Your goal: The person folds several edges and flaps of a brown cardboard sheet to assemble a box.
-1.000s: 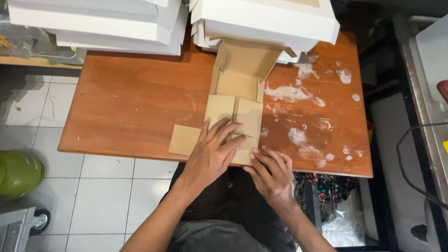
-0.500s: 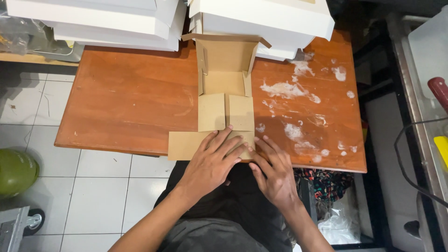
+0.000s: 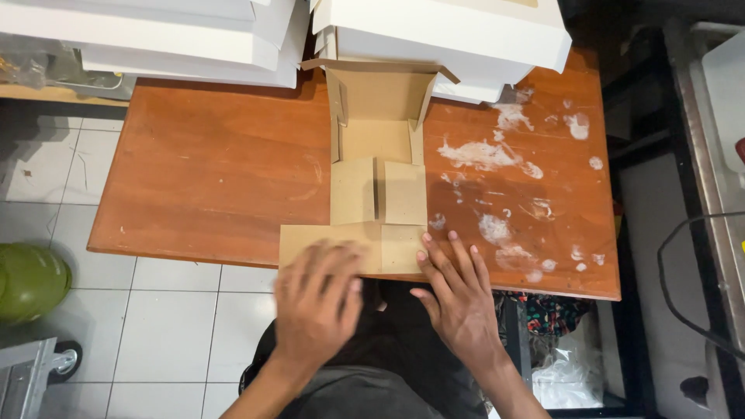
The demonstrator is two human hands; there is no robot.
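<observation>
A brown cardboard box blank (image 3: 378, 167), partly folded, lies on the wooden table (image 3: 209, 171). Its far end stands up as walls and a flap, its near flaps lie flat at the table's front edge. My left hand (image 3: 318, 306) hovers with fingers spread over the near left flap, blurred. My right hand (image 3: 458, 299) rests flat beside it, fingertips touching the near right corner of the cardboard. Neither hand grips anything.
Stacks of white boxes (image 3: 194, 39) and a second white stack (image 3: 442, 39) line the table's far edge. White smears (image 3: 497, 155) mark the table's right half. A green round object (image 3: 27, 279) sits on the tiled floor at left. A metal rack (image 3: 714, 116) stands at right.
The cardboard blank has been turned and straightened to face me. Both hands have slid back off the middle flaps toward the near edge of the table.
</observation>
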